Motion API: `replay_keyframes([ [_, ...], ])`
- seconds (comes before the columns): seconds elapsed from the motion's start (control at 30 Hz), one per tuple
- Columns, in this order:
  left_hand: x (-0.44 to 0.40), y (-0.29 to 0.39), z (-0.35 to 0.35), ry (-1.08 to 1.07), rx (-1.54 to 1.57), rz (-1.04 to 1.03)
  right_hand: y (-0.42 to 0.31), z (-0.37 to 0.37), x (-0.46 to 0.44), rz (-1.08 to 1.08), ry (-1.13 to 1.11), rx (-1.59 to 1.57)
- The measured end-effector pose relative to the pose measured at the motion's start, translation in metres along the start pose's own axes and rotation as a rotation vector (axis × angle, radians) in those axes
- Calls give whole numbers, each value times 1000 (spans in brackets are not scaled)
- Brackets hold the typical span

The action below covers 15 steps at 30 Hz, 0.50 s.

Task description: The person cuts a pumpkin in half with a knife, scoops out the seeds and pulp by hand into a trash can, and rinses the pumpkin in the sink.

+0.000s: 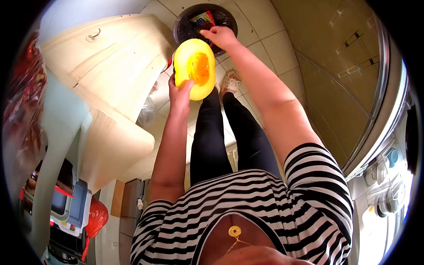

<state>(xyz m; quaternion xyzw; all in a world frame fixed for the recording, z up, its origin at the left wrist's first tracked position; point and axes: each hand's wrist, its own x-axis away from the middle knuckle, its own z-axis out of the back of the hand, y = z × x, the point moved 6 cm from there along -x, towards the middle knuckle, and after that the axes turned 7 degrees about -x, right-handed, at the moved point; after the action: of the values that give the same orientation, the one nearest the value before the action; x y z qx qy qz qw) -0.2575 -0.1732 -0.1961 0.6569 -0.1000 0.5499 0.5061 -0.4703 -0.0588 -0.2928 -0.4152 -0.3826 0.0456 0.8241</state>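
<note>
A halved yellow pumpkin (182, 66), its orange hollow facing up, is in my left hand (180, 93). The thumb lies on the cut face near the hollow and the other fingers go round the edge and underneath. Over a dark round bin (183, 33), my right hand (219, 37) has its fingers pinched together; whether something small is between them I cannot make out. A yellow and red wrapper (202, 19) lies in the bin. The pumpkin's far end overlaps the bin's near rim in view.
Pale floor tiles (274, 51) surround the bin. A light wooden surface (119, 57) stands at the left, with a clear plastic bag (146, 111) beside it. Brown cabinet doors (327, 79) are at the right. A red bag (97, 216) hangs at the lower left.
</note>
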Motion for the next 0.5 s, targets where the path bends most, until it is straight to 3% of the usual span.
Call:
replay_keyframes([
  [0.07, -2, 5, 2, -4, 0, -45, -12, 2, 16, -186, -159, -489],
  [0.1, -3, 14, 0, -38, -66, -59, -18, 10, 19, -179, -161, -484],
  [0.17, -3, 26, -3, -77, -137, -63, -40, 18, 32, 151, -342, -372],
  [0.23, -3, 41, -17, -297, -284, -117, -62, 33, 48, 157, -461, -212],
  [0.3, 1, 56, -26, -342, -346, -148, -66, 35, 66, 116, -725, -26],
  [0.37, 6, 68, -33, -332, -361, -101, -49, 43, 72, 100, -694, -14],
  [0.43, 7, 72, -36, -240, -388, -123, -36, 60, 76, -47, -459, -95],
  [0.5, -1, 57, -34, -150, 224, -190, -34, 64, 98, -125, -354, -150],
])
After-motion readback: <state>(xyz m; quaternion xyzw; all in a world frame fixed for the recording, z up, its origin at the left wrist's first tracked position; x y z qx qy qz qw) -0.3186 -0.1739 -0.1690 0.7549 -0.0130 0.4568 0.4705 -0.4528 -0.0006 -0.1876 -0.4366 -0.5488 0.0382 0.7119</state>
